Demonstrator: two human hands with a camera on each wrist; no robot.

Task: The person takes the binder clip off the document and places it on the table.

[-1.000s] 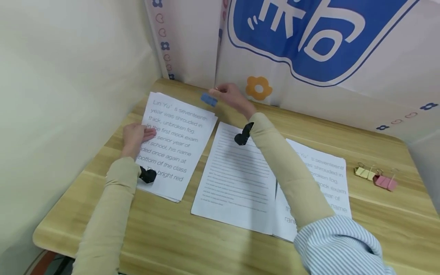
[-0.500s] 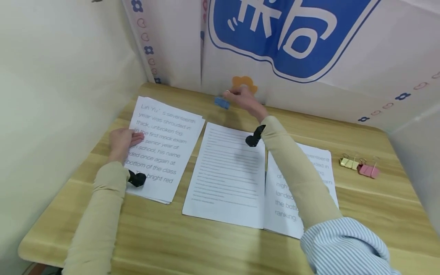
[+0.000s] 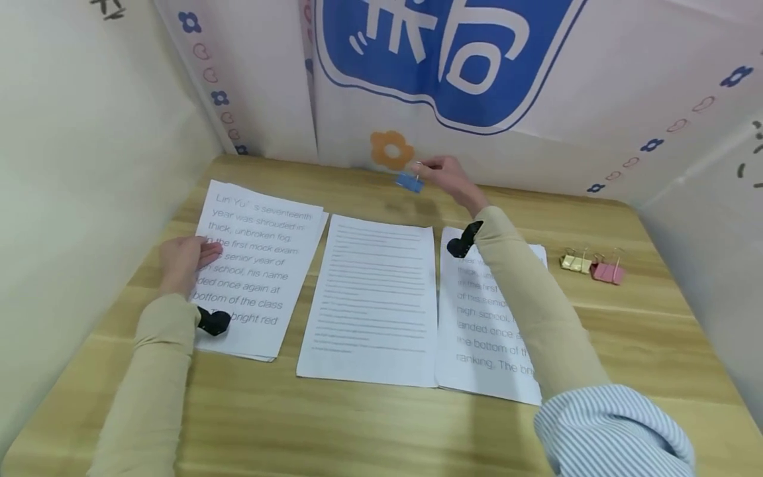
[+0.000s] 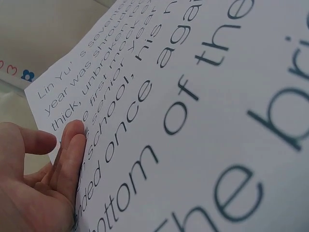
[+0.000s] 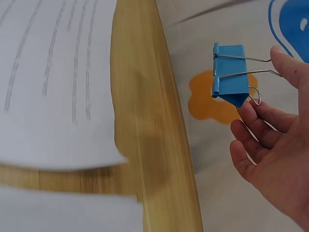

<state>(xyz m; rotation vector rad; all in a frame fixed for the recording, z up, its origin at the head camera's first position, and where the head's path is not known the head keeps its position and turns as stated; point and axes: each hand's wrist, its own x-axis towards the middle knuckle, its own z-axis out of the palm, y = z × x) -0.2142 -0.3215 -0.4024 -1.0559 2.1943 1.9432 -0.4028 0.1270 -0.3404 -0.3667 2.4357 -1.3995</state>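
A: Step? The right hand [image 3: 444,173] pinches the blue binder clip [image 3: 408,181] by its wire handles, held in the air at the far edge of the counter [image 3: 381,424], just in front of the patterned backdrop [image 3: 536,132].

B: Agreed. The wrist view shows the blue binder clip [image 5: 230,75] with its mouth closed and nothing in it. The left hand [image 3: 181,260] lies flat with straight fingers, pressing the left edge of the large-print stack [image 3: 253,265].

A: So a carry step, I'd judge, clip in transit. Next move likely calls for squeezing the handles to spread the mouth, then lining it up square with a paper edge (which pile, can't tell).

B: Room: bare wood along the far strip and the near edge. The lined sheet [image 3: 375,298] sits in the middle, and the right stack [image 3: 483,318] just beside it is partly under the right sleeve.

A: The yellow clip [image 3: 575,263] and pink clip [image 3: 607,271] lie touching, well apart to the right. Backdrop is close behind the hand, so little clearance there.
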